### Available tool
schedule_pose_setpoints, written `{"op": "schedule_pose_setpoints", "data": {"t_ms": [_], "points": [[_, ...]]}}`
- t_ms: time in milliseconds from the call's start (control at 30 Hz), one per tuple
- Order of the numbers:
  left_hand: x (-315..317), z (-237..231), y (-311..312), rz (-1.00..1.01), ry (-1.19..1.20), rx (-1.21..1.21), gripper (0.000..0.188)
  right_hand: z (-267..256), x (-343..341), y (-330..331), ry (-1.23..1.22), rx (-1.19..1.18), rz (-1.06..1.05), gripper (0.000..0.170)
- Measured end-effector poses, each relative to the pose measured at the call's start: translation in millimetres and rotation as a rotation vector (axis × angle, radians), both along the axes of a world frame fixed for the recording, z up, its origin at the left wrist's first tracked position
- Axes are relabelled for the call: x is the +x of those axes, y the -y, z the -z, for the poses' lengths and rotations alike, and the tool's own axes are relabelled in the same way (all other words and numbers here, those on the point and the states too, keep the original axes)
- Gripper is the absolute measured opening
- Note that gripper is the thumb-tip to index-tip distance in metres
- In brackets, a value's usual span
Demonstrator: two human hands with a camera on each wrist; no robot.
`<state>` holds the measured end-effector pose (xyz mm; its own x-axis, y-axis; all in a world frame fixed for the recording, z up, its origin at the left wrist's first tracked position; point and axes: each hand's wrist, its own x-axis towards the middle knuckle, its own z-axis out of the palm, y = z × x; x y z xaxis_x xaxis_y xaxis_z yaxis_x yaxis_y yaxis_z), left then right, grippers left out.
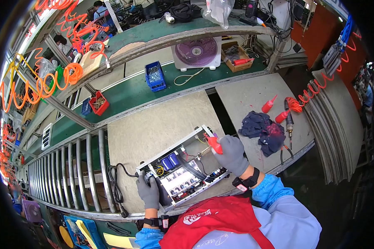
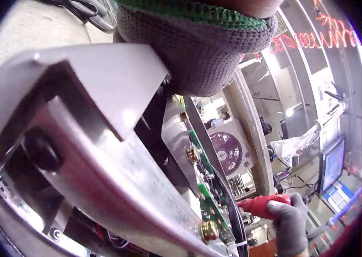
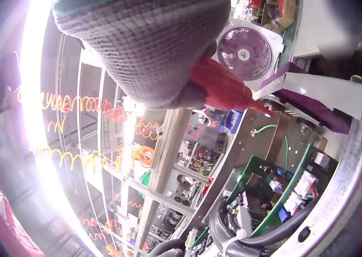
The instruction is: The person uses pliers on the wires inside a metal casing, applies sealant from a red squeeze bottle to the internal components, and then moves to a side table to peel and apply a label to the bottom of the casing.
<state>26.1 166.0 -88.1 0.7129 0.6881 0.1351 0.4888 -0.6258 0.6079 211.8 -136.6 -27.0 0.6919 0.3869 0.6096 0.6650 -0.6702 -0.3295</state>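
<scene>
An open metal chassis packed with circuit boards, blue capacitors and thick dark cables lies slantwise on the worktable. My gloved left hand grips its left end; in the left wrist view that glove covers part of the chassis frame. In my gloved right hand is a red squeeze bottle with a narrow nozzle, held above the chassis's right end. The right wrist view shows the bottle tilted down, its tip close to the inside wall near a green-yellow wire.
Right of the chassis lie a dark stained rag, two more red bottles and a power screwdriver. A roller conveyor and black power cord lie left. Behind are a purple fan and blue parts bin.
</scene>
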Motion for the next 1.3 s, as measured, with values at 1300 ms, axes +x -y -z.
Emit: {"op": "schedule_pose_setpoints", "data": {"t_ms": [1300], "points": [[2.4, -1.5, 1.7, 0.011, -0.004, 0.030, 0.052, 2.8, -6.0, -38.7, -0.213, 0.218, -0.147, 0.039]]}}
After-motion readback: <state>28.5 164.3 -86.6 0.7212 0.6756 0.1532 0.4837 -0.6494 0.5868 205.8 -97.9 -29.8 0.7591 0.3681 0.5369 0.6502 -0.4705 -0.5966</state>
